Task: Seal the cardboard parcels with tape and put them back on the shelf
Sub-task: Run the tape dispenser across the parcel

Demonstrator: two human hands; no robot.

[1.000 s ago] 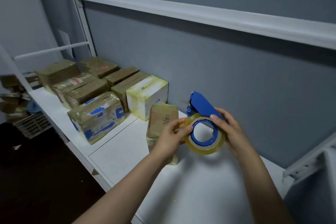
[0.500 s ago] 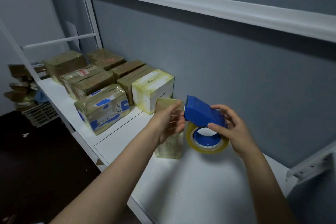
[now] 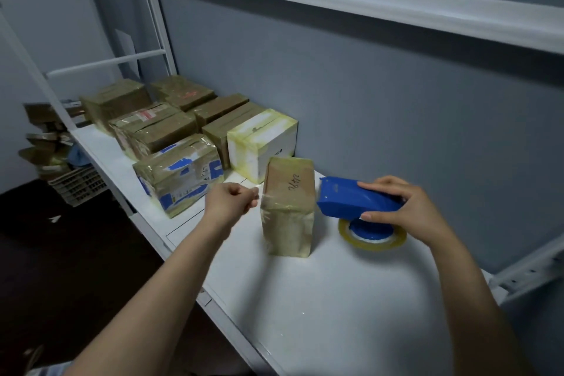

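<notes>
A tall, narrow brown parcel [image 3: 288, 207] stands upright on the white shelf [image 3: 320, 299], with handwriting on its top face. My right hand [image 3: 403, 210] grips a blue tape dispenser [image 3: 351, 198] just right of the parcel, and its roll of clear tape [image 3: 372, 239] hangs close above the shelf. My left hand [image 3: 229, 201] is to the left of the parcel with its fingers curled, pinching the end of a clear tape strip [image 3: 255, 192]. The strip lies stretched across the parcel's upper front.
Several taped cardboard parcels [image 3: 180, 171] and a white box with yellowed tape [image 3: 262, 143] fill the shelf's back left. An upper shelf beam [image 3: 366, 0] runs overhead. A plastic crate [image 3: 76, 183] with stacked items stands on the dark floor at left.
The left hand left the dispenser and moved left past the parcel, drawing tape across it. The right hand tipped the dispenser over and lowered it toward the shelf beside the parcel.
</notes>
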